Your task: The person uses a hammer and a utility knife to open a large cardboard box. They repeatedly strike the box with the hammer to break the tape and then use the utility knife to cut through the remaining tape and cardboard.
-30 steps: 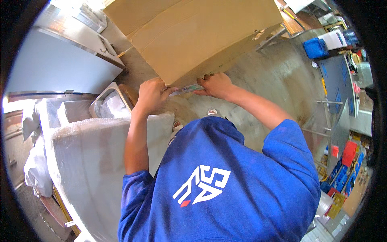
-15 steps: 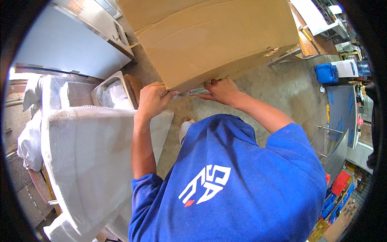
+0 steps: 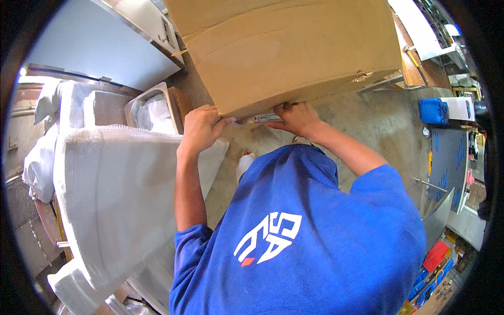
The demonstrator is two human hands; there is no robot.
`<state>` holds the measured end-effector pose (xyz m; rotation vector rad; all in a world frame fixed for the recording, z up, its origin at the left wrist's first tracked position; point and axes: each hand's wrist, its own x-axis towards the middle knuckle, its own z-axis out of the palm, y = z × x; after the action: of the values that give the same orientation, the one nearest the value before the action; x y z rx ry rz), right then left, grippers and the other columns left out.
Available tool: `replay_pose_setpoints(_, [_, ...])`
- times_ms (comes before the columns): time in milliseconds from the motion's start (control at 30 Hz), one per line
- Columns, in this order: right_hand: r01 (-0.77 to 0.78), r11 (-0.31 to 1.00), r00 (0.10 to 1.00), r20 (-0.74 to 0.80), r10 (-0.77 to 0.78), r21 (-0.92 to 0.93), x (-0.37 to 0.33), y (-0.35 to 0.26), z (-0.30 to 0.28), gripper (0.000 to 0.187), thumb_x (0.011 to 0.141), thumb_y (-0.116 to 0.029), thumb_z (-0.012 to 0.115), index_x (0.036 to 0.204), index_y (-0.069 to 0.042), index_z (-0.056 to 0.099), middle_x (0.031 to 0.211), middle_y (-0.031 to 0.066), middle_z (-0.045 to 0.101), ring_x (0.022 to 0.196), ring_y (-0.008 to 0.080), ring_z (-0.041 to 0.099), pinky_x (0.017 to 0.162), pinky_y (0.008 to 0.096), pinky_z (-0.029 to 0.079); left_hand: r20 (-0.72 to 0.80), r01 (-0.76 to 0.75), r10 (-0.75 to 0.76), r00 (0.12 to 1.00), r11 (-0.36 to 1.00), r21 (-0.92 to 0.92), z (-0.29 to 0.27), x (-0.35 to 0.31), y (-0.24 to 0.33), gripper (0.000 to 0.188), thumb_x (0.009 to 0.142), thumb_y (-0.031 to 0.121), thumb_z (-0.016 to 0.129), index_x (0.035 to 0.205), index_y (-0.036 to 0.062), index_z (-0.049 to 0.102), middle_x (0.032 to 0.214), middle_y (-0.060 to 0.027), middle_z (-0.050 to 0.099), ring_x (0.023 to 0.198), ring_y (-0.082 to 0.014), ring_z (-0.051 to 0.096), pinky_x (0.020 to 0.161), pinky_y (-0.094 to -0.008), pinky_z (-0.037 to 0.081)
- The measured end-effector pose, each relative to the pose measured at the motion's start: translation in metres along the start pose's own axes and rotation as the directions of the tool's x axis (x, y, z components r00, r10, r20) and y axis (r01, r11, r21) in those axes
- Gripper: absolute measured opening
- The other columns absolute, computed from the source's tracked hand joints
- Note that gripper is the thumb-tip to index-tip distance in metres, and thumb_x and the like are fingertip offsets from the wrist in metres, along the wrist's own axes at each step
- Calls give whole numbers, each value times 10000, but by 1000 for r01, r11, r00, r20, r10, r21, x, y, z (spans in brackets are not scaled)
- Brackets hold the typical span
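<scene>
A large brown cardboard box [image 3: 294,50] stands in front of me, its near lower edge level with both hands. My left hand [image 3: 202,128] is closed at the box's near left corner, thumb and fingers pinched together; what they grip is too small to make out. Below the box edge, my right hand [image 3: 300,119] is closed on a narrow, shiny, pale thing with coloured printing [image 3: 261,118]. This thing spans most of the gap between the hands. Its far side and the right fingertips are partly hidden under the box.
To the left stands a bulky item in white bubble wrap [image 3: 115,194], with a metal basin [image 3: 170,107] behind it. A blue container [image 3: 433,111] is at the right. A yellow-handled hammer [image 3: 415,60] lies on a wooden surface. Tools fill a lower-right bin [image 3: 436,257].
The whole view has shifted slightly, with the box and surroundings now a little farther right. More of the narrow shiny thing shows between the hands. Both hands keep their grips.
</scene>
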<state>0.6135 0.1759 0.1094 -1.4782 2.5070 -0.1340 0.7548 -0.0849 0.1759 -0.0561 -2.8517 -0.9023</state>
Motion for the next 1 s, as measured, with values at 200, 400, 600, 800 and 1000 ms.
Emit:
replay_pose_setpoints(200, [92, 995, 985, -146, -97, -39, -4, 3, -2, 582, 912, -625, 523, 1074, -89, 683, 872, 208, 711, 792, 386, 711, 674, 507, 577, -23, 78, -78, 997, 997, 11, 5, -5, 2, 188, 824, 258, 725, 948, 121, 761, 816, -121, 686, 784, -329, 645, 680, -436, 502])
replay_pose_setpoints(400, [52, 999, 990, -132, -53, -7, -10, 7, -9, 540, 851, -584, 640, 1001, -69, 707, 825, 189, 687, 810, 367, 697, 703, 477, 574, -30, 104, -103, 994, 994, 20, 3, -4, 11, 200, 826, 275, 725, 964, 135, 761, 832, -123, 690, 787, -337, 643, 687, -433, 503])
replay_pose_setpoints(600, [71, 997, 980, -184, -72, -14, -19, 21, -8, 532, 862, -584, 631, 964, -66, 697, 786, 180, 683, 769, 374, 697, 676, 472, 573, -11, 158, -158, 987, 986, 48, -1, -3, 21, 220, 824, 251, 744, 979, 96, 760, 824, -147, 686, 757, -342, 653, 680, -409, 504])
replay_pose_setpoints(800, [11, 999, 1000, -13, -12, -51, -41, 69, -24, 589, 908, -634, 528, 1017, -74, 677, 775, 193, 696, 751, 371, 705, 658, 500, 570, -40, 198, -199, 979, 980, -36, 10, -11, 10, 200, 818, 195, 745, 982, 81, 755, 829, -165, 681, 766, -349, 653, 695, -417, 504])
replay_pose_setpoints(1000, [-164, 981, 986, -1, 164, -102, -98, 142, -36, 572, 884, -621, 585, 875, -53, 655, 742, 179, 679, 750, 356, 696, 631, 484, 549, -35, 288, -289, 957, 957, -27, 17, -11, 9, 196, 815, 179, 753, 953, 40, 743, 776, -157, 659, 694, -323, 619, 650, -394, 486])
